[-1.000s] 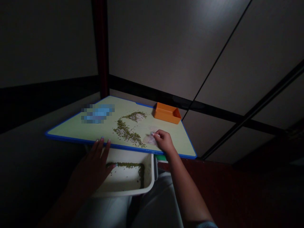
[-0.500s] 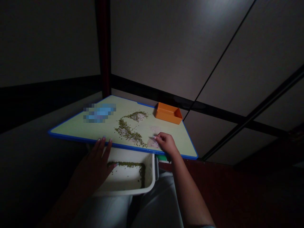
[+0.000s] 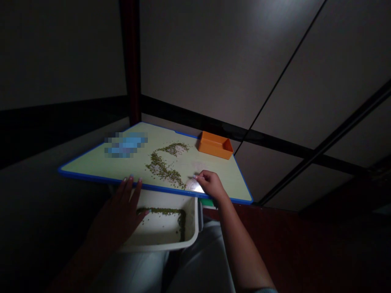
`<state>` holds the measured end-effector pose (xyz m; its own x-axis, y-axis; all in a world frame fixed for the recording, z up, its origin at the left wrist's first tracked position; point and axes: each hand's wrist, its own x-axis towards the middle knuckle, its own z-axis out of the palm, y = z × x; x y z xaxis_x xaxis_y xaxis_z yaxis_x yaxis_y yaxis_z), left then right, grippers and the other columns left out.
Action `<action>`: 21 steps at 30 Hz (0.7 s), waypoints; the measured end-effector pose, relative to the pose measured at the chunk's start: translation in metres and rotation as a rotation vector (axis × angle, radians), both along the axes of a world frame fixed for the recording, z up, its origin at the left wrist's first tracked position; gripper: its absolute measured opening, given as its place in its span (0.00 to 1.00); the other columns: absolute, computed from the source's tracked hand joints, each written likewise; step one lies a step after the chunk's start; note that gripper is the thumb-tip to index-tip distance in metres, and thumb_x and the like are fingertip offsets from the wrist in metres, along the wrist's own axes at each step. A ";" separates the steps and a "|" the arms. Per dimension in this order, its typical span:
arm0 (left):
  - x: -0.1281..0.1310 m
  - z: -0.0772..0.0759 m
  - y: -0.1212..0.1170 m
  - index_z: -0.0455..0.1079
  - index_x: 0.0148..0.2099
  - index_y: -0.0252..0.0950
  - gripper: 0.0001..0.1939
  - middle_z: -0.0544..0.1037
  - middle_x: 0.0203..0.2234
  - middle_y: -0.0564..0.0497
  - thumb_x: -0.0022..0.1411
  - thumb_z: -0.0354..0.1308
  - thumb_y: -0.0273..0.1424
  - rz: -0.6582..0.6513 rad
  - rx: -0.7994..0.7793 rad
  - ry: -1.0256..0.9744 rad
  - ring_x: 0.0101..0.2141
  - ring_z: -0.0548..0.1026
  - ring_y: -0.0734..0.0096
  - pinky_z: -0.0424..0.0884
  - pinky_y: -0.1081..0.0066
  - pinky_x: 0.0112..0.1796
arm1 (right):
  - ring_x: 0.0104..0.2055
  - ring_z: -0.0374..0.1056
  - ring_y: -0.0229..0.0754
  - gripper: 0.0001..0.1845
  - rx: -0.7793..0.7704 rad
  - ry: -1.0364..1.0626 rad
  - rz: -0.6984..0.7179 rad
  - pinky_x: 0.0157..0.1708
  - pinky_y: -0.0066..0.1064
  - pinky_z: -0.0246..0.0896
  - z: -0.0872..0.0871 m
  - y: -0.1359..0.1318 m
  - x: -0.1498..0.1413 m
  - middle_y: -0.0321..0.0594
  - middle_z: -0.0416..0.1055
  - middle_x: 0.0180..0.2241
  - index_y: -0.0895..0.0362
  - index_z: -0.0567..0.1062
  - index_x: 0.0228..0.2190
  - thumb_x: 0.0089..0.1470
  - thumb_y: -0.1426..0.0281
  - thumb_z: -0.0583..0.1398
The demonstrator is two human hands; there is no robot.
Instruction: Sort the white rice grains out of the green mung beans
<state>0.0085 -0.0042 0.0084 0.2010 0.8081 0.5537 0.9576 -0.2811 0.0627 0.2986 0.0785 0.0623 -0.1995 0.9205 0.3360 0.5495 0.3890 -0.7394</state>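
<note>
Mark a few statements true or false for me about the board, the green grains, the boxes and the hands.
The orange box stands near the far right corner of the board. True.
The green grains on the board form a neat square. False: they lie scattered in a loose, curving trail.
The white tub has some grains inside it. True.
The left hand is inside the orange box. False: its fingertips are at the board's near edge, above the tub.
The right hand is over the board with its fingers curled. True.
</note>
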 end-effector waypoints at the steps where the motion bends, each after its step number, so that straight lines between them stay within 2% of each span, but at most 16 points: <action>1: 0.000 0.000 0.000 0.34 0.66 0.31 0.41 0.39 0.66 0.36 0.57 0.44 0.44 0.000 -0.003 0.004 0.64 0.42 0.47 0.54 0.48 0.57 | 0.22 0.54 0.34 0.17 0.003 0.023 -0.012 0.22 0.24 0.45 0.000 0.000 0.000 0.31 0.60 0.18 0.57 0.68 0.21 0.50 0.57 0.58; 6: -0.001 -0.002 0.000 0.32 0.66 0.32 0.41 0.38 0.66 0.35 0.57 0.45 0.43 0.017 -0.010 0.027 0.65 0.42 0.47 0.55 0.48 0.56 | 0.21 0.53 0.33 0.17 -0.007 0.061 -0.043 0.22 0.24 0.46 0.002 -0.001 0.000 0.31 0.60 0.17 0.57 0.67 0.20 0.50 0.57 0.58; 13: 0.000 0.001 -0.001 0.30 0.66 0.33 0.43 0.39 0.66 0.34 0.57 0.47 0.42 0.010 -0.016 0.037 0.64 0.42 0.47 0.56 0.47 0.55 | 0.21 0.55 0.34 0.17 -0.012 -0.013 -0.041 0.22 0.24 0.46 0.003 -0.001 0.000 0.32 0.61 0.17 0.57 0.67 0.20 0.50 0.57 0.57; 18: 0.000 0.000 0.000 0.31 0.66 0.31 0.42 0.40 0.65 0.32 0.57 0.47 0.43 0.017 -0.022 0.044 0.65 0.41 0.47 0.55 0.48 0.56 | 0.21 0.56 0.34 0.16 0.029 -0.072 -0.111 0.22 0.24 0.46 0.001 0.001 -0.001 0.32 0.63 0.18 0.56 0.67 0.21 0.52 0.58 0.56; 21: 0.000 -0.001 0.000 0.32 0.66 0.29 0.43 0.40 0.65 0.31 0.56 0.47 0.43 0.018 -0.026 0.050 0.65 0.40 0.46 0.54 0.47 0.57 | 0.21 0.56 0.34 0.16 0.034 -0.030 -0.150 0.22 0.24 0.46 0.000 0.003 0.000 0.32 0.62 0.18 0.56 0.66 0.21 0.52 0.58 0.55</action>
<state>0.0082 -0.0039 0.0077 0.2128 0.8258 0.5222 0.9647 -0.2625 0.0220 0.2987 0.0817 0.0623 -0.0711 0.9288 0.3638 0.6251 0.3257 -0.7093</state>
